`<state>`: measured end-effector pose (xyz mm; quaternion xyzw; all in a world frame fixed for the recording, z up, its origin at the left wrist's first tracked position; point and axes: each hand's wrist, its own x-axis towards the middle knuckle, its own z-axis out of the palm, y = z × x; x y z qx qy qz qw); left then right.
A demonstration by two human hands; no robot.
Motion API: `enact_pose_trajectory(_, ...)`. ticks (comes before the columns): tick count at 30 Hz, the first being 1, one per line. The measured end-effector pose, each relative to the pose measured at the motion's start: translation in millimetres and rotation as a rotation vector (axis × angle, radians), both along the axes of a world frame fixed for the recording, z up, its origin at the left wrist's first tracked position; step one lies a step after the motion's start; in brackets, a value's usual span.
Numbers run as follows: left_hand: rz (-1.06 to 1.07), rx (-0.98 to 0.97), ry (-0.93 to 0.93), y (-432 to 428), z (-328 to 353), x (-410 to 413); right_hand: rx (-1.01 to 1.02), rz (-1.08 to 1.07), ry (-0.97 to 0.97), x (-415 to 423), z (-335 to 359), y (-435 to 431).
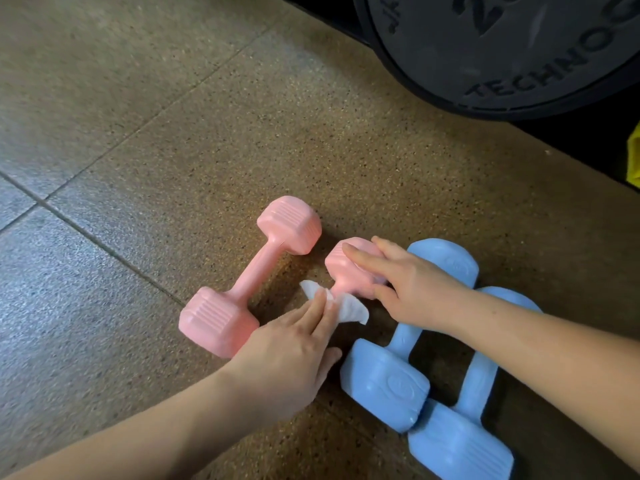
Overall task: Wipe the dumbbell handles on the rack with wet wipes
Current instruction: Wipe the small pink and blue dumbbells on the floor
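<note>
The white wet wipe [353, 308] is draped over the handle of the pink dumbbell [341, 271] I am working on, which lies on the speckled rubber floor [173, 133]. My left hand [287, 358] presses the wipe down with fairly straight fingers [320, 311], and the wipe's ends stick out on either side of them. The handle itself is hidden beneath. My right hand [412, 289] grips the dumbbell's far head, forefinger over the top and thumb against the near side.

A second pink dumbbell [256, 275] lies just to the left, apart from the first. Two blue dumbbells [384, 386] lie side by side under my right forearm. Each head bears an oval embossed mark too small to read.

Beyond them, a black weight plate [502, 64] shows raised letters "TECHNO", cut off by the frame, and part of a large "2". A yellow object [635, 157] pokes in at the right edge.
</note>
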<state>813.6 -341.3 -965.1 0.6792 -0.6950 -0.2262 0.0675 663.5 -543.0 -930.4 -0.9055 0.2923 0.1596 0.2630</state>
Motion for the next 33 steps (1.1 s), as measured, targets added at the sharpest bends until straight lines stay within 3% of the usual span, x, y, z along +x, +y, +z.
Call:
enact_pose_trajectory(7,0.125,0.149,0.072,-48.8,-0.4,-2.3,-0.166,0.136,0.247,36.0,15.7,-4.8)
enact_pose_trajectory(10,0.238,0.056,0.178,-54.2,-10.7,7.6,-0.164,0.147,0.34,72.2,28.6,-11.9)
enact_pose_trajectory(12,0.293,-0.016,0.146,-47.8,-8.7,7.8,-0.157,0.149,0.39,90.5,32.9,-11.4)
enact_pose_trajectory(15,0.361,-0.033,0.081,-35.2,-5.3,9.3,-0.186,0.087,0.327,94.5,32.5,-12.0)
enact_pose_trajectory(18,0.377,-0.013,0.139,-22.0,4.9,18.5,-0.261,-0.017,0.161,68.6,35.6,-21.5)
enact_pose_trajectory(21,0.326,-0.102,0.219,-22.3,12.2,26.3,-0.195,-0.109,0.079,22.4,49.1,-40.8)
enact_pose_trajectory(25,0.193,-0.23,0.208,-41.3,23.4,30.5,-0.135,-0.122,0.252,-39.6,67.7,-59.7)
enact_pose_trajectory(27,0.102,-0.227,0.159,-55.1,32.6,24.2,-0.107,-0.129,0.312,-54.1,67.6,-61.9)
enact_pose_trajectory(33,0.058,-0.049,0.15,-88.0,50.9,-0.9,-0.01,-0.315,0.097,-74.8,17.8,-41.9)
